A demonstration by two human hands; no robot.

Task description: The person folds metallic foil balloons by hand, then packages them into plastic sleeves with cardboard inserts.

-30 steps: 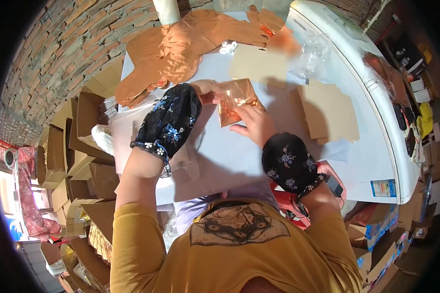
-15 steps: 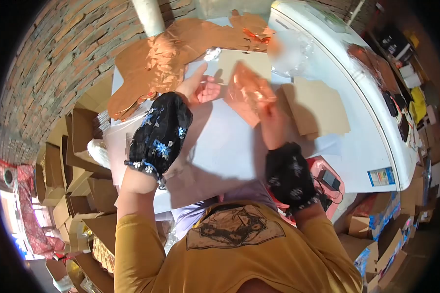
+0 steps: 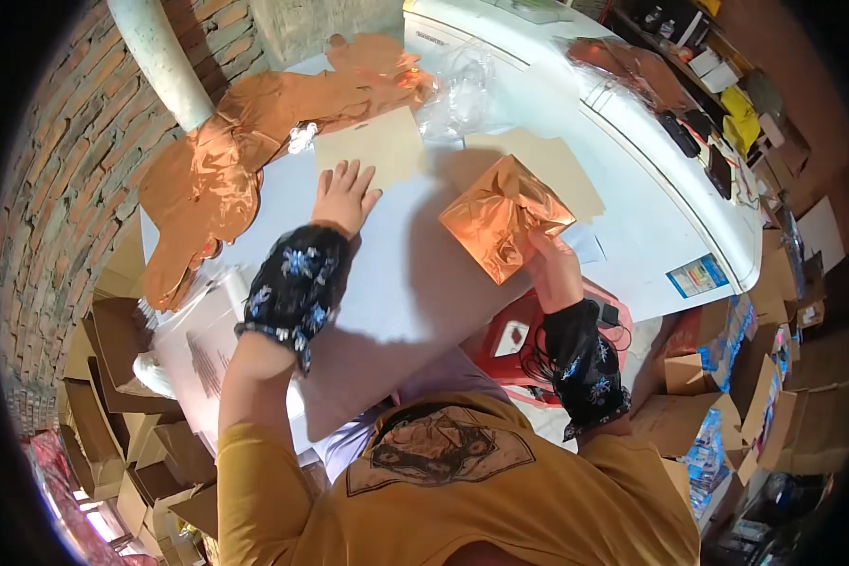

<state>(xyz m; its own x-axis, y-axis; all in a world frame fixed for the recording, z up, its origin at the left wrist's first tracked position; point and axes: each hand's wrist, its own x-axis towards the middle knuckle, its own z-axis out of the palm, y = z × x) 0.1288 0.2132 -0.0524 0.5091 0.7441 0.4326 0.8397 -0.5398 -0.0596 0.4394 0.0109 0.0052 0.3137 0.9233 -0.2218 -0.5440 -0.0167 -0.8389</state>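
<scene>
My right hand (image 3: 557, 271) pinches the lower right edge of a shiny copper-coloured foil bag (image 3: 500, 212), flat and creased, held up off the white tabletop (image 3: 387, 283). Whether anything is inside the foil cannot be seen. My left hand (image 3: 345, 196) has its fingers spread, palm down, at the near edge of a beige card (image 3: 382, 141). Behind the foil bag lie more beige cards (image 3: 575, 179), partly hidden by it. A long spread of copper-coloured foil bags (image 3: 198, 179) covers the table's far left side.
Clear crumpled plastic (image 3: 457, 94) sits at the back beside a white fridge-like body (image 3: 651, 160). A white pipe (image 3: 160, 61) stands by the brick wall (image 3: 66, 160). Cardboard boxes (image 3: 113, 354) crowd the left, more boxes (image 3: 689, 415) the right. A red stool (image 3: 509, 335) holds a phone.
The foil bag has come toward me and right with my right hand, turning flatter. My left hand has opened out palm down near the card. The whole view has shifted and rotated.
</scene>
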